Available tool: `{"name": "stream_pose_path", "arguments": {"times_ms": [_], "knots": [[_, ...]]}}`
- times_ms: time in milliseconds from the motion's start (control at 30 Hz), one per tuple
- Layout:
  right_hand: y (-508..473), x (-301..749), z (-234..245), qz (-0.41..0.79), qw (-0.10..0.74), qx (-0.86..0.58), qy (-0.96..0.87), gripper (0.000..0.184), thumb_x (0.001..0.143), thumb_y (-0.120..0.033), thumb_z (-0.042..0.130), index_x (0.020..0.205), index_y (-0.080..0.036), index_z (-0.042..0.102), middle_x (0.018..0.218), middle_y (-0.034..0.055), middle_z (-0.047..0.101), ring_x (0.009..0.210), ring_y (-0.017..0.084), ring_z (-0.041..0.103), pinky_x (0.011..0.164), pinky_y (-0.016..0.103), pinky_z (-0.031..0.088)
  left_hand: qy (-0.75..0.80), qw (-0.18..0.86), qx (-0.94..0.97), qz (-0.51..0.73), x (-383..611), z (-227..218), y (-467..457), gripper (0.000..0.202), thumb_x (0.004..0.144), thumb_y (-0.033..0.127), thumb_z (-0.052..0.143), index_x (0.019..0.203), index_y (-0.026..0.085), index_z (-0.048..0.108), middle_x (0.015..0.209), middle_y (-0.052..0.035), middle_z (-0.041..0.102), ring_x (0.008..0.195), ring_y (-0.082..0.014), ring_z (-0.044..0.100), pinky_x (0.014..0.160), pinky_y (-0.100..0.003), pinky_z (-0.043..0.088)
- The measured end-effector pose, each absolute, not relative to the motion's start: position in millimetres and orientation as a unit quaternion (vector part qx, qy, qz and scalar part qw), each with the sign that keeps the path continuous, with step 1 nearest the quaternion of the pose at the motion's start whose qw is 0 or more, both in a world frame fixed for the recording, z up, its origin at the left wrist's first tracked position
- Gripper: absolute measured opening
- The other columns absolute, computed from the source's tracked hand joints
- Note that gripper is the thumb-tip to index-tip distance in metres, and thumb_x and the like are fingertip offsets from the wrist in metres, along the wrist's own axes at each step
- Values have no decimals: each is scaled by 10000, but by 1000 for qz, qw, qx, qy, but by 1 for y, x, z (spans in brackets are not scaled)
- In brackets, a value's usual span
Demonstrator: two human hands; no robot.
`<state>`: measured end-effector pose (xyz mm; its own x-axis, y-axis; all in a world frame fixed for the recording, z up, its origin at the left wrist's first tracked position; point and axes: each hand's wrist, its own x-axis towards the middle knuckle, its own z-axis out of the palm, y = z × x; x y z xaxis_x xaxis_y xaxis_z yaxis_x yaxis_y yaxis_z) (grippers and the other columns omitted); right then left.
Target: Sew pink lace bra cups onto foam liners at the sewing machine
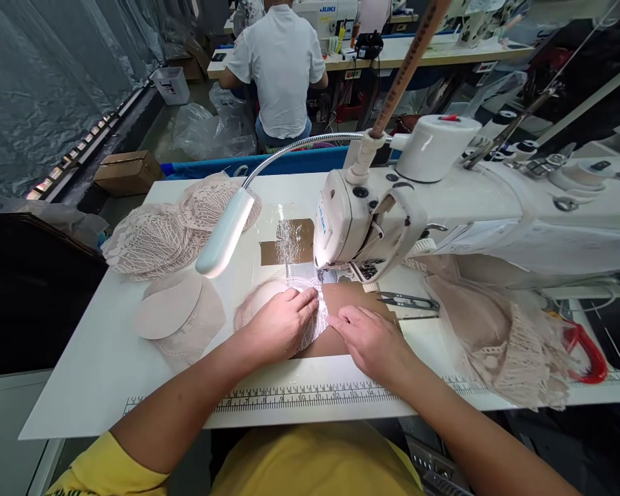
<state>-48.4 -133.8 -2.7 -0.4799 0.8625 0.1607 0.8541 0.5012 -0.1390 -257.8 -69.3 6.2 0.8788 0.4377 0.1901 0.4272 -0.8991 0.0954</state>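
A beige lace bra cup piece (261, 296) lies under the needle area of the white sewing machine (341, 220). My left hand (286, 317) rests flat on the lace, its fingers stretched toward the presser foot. On the right edge of the same piece, my right hand (364, 334) touches the lace with its index fingertip; the other fingers are curled, and whether they pinch the edge cannot be made out. Thread snips (410, 301) lie just right of the machine foot, behind my right hand.
Stacked lace pieces (155, 238) and smooth cup pieces (170, 306) lie on the left of the table. A lamp (226, 234) arches over it. Sewn beige lace (517, 344) and red-handled scissors (589, 355) are at right. A printed ruler (310, 397) runs along the front edge. Another person (282, 69) sits ahead.
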Motion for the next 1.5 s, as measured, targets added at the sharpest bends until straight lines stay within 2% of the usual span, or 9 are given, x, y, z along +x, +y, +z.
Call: {"name": "stream_pose_path", "arguments": {"times_ms": [100,167,333,467,667,800,1067,1300,1500], "knots": [[-132,-48,1,27,96,-499,-861,331,822,-29,440,1005,-185,667,762,29,557,688,161,440,623,274,301,226,32,969,92,-258,8,-67,447,793,77,450,1217,0,571,1285,-213,556,904,-244,583,776,-359,489],[-128,-49,6,40,77,-500,-861,315,833,-35,436,982,-186,669,766,29,561,691,158,444,628,274,298,224,35,971,79,-258,8,-64,468,792,79,454,1243,-2,554,1316,-209,535,896,-242,578,787,-363,483],[-114,-52,18,69,19,-509,-858,272,836,-58,455,942,-185,670,785,38,581,729,166,470,623,286,282,222,58,972,49,-259,4,-48,523,800,120,449,1313,39,507,1392,-193,476,1059,-278,550,818,-390,458],[-101,-53,18,73,1,-516,-854,257,846,-90,449,921,-189,675,787,35,580,668,149,459,579,291,255,215,49,975,30,-258,4,-34,538,797,133,469,1322,17,493,1398,-197,467,1083,-283,530,828,-385,451],[-95,-55,11,34,59,-524,-849,306,832,-61,446,988,-181,681,829,48,616,693,149,495,561,286,273,224,25,974,31,-255,8,-18,491,846,140,474,1331,65,491,1356,-159,517,976,-253,531,818,-376,455],[-95,-57,8,-7,85,-530,-844,333,824,-49,453,1027,-175,684,810,51,629,660,152,481,556,287,288,226,18,973,46,-256,7,-17,427,887,150,458,1304,81,518,1291,-155,567,1007,-261,527,812,-376,464],[-94,-57,6,-51,100,-531,-840,403,797,-37,476,1114,-188,673,918,76,648,719,161,534,609,273,367,183,40,977,104,-264,-2,-25,365,924,136,436,1267,152,561,1321,-106,565,1086,-238,522,885,-378,467],[-88,-61,9,-36,107,-547,-829,386,831,-57,456,1143,-164,655,886,72,659,706,161,556,641,275,412,193,52,974,107,-261,0,-7,348,931,162,443,1246,169,593,1258,-102,615,906,-214,557,795,-369,468],[-88,-55,-3,-39,117,-546,-829,443,802,-34,463,1166,-202,653,946,65,669,761,167,582,707,276,438,217,72,968,104,-259,2,-2,357,928,150,423,1229,183,611,1208,-93,643,967,-234,540,841,-381,452]]}}
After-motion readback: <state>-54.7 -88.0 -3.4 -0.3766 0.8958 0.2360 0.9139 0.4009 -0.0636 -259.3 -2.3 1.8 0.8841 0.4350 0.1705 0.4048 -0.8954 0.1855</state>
